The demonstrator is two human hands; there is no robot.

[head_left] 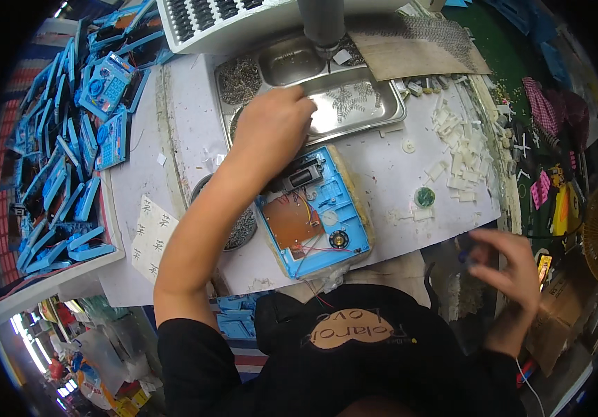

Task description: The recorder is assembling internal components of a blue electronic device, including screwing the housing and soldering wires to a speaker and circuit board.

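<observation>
My left hand (pixel 274 124) reaches over the near side of a metal compartment tray (pixel 395 104). Its fingers are bent together, and whatever they may hold is hidden. Small metal parts (pixel 347 99) lie in the tray's large compartment. Below that hand, a blue plastic toy housing (pixel 349 208) rests open-side up on a padded block, showing a brown circuit board (pixel 288 221), a round speaker (pixel 338 240) and thin wires. Off the table's front right edge, my right hand (pixel 511 267) is slightly blurred, thumb and fingers apart. A small dark blue spot shows near its fingertips, too unclear to name.
A grey powered driver (pixel 323 28) hangs over the tray. Blue housings (pixel 59 163) are heaped at left. A bowl of screws (pixel 242 229) sits under my left forearm. White plastic pieces (pixel 460 153), a green disc (pixel 424 197) and a cardboard sheet (pixel 410 52) lie toward the right.
</observation>
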